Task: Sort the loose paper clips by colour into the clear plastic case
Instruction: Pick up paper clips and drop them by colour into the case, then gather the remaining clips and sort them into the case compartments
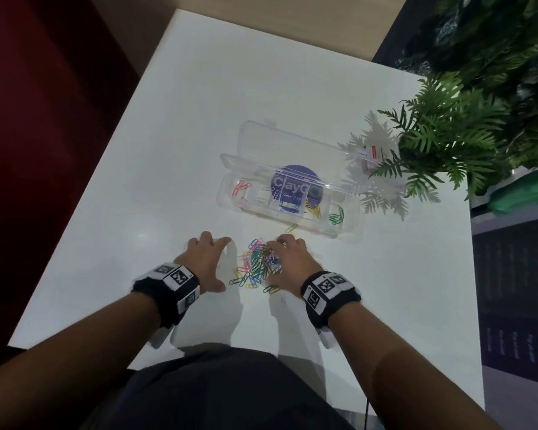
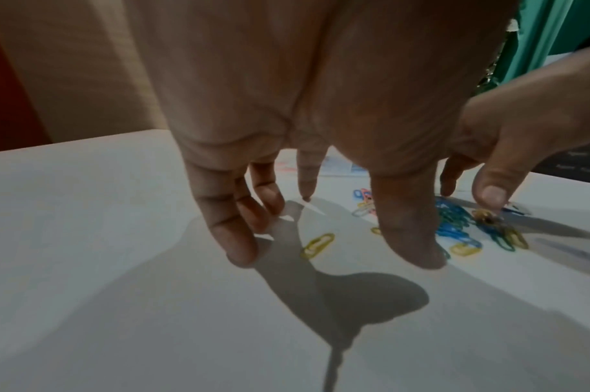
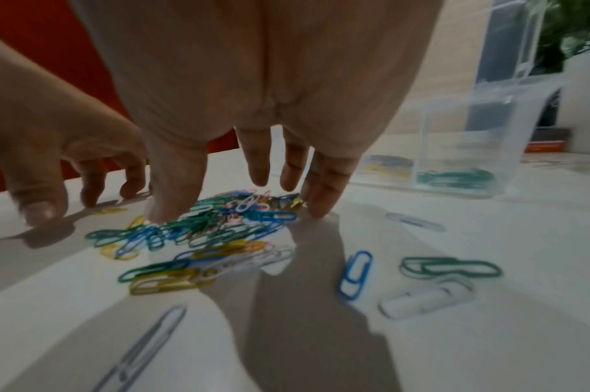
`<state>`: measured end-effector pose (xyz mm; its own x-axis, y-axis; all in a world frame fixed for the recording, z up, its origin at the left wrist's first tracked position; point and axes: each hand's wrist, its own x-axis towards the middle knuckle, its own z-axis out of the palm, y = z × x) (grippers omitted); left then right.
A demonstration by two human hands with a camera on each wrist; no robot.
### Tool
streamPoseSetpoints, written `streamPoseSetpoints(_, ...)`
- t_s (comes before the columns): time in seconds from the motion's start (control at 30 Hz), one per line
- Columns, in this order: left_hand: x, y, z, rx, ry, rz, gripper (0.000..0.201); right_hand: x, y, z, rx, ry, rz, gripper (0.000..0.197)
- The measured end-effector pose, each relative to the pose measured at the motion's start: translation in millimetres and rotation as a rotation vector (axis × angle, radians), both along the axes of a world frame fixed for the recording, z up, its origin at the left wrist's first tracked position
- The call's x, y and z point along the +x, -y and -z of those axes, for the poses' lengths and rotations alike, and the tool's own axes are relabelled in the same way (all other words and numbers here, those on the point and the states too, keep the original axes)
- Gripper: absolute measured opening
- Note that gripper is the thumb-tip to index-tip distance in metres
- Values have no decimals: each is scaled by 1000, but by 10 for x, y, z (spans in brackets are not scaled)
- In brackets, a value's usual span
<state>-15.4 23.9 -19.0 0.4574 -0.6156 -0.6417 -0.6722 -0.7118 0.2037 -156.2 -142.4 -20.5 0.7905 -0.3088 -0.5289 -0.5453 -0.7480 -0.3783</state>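
White tabletop (image 1: 174, 125) bearing my clear plastic case (image 1: 288, 184), lid open, beyond the loose paper clips (image 1: 257, 263). My left hand (image 1: 204, 262): fingers (image 2: 240, 249) spread, tips on bare tabletop. My right hand (image 1: 288, 263): fingers (image 3: 173, 191) spread, touching the clips, grasping none.

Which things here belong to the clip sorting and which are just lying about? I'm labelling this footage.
Job: pile of loose paper clips; clear plastic case; stray yellow clip; left hand; right hand.

Lying about: fern plant; small red-and-white item beside it; white table.
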Motion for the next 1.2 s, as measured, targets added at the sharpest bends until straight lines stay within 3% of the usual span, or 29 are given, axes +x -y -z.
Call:
streamPoseSetpoints(0.13,-83,-57,0,51,19,-21,107,-227,53,-33,-117,-81,97,94)
streamPoseSetpoints(0.23,-183,0,-8,16,-27,-43,104,-223,-82,-20,-64,-145,147,104)
streamPoseSetpoints(0.37,-334,222,-26,-109,-89,1,102,7,-327,62,0,-71,199,106)
streamPoseSetpoints(0.43,-376,328,-28,-171,-150,-10,97,119,-409,95,3,-52,214,99)
streamPoseSetpoints(0.57,-357,370,20,-317,-259,-137,63,231,-485,59,-2,-39,241,62)
streamPoseSetpoints(0.7,-320,306,65,-404,-293,-294,34,235,-536,20,29,-22,266,56)
streamPoseSetpoints(0.77,-299,300,83,-423,-339,-327,32,254,-565,28,15,-17,257,50)
streamPoseSetpoints(0.87,-306,301,88,-446,-447,-386,28,256,-598,2,-27,-6,292,23)
streamPoseSetpoints(1.2,-324,350,178,-548,-405,-558,26,314,-547,18,43,-23,329,28)
